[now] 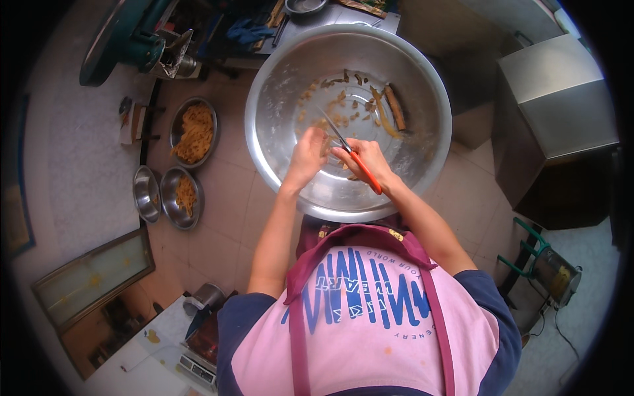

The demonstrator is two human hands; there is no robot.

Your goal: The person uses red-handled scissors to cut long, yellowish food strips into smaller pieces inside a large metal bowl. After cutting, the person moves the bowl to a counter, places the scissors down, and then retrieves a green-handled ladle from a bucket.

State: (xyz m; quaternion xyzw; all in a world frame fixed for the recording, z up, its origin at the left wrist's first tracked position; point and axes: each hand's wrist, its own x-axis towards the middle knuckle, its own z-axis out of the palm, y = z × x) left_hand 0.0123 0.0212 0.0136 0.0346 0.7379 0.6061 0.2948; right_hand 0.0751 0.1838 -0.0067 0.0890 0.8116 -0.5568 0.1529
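In front of me stands a large stainless steel basin [431,114], and both my hands are over its near half. My right hand [369,156] grips a pair of scissors [365,173] with orange handles; the blades point up and left. Beside the blades, my left hand [309,153] pinches a small brownish piece [325,147], too blurred to name. Small tan cut pieces [342,96] lie scattered over the basin floor. Darker curled bits [345,75] sit at the far side. A brown bark-like stick [395,106] and a yellowish strip [384,114] rest on the right.
On the tiled floor at left are a metal bowl of yellow-orange strips [195,131], a smaller bowl with similar strips [185,195] and another metal bowl [146,194]. A green machine [148,52] stands upper left. At right are a steel cabinet [554,94] and a green-legged stool [532,247].
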